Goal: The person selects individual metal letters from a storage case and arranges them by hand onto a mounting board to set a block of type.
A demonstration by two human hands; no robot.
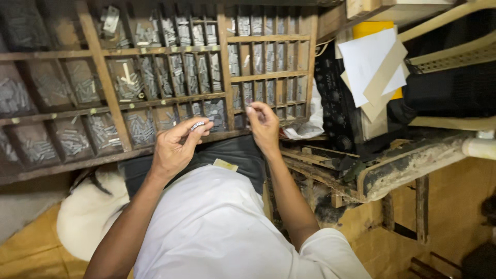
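A wooden type case (222, 67) with many small compartments of grey metal type pieces stands in front of me. My left hand (174, 147) holds a short row of metal type pieces (197, 125) between thumb and fingertips, just in front of the case's lower edge. My right hand (263, 125) reaches to a compartment in the bottom row of the case's right section, fingertips bunched together at its opening. Whether a piece sits between those fingers is hidden. A white shirt (217, 227) and dark cloth (237, 155) lie below my arms.
Right of the case hang white and tan paper sheets (372, 64) over a yellow board. A dark, grimy machine part with a wooden frame (392, 165) juts out at the right. A white bundle (90, 212) lies at lower left on the yellowish floor.
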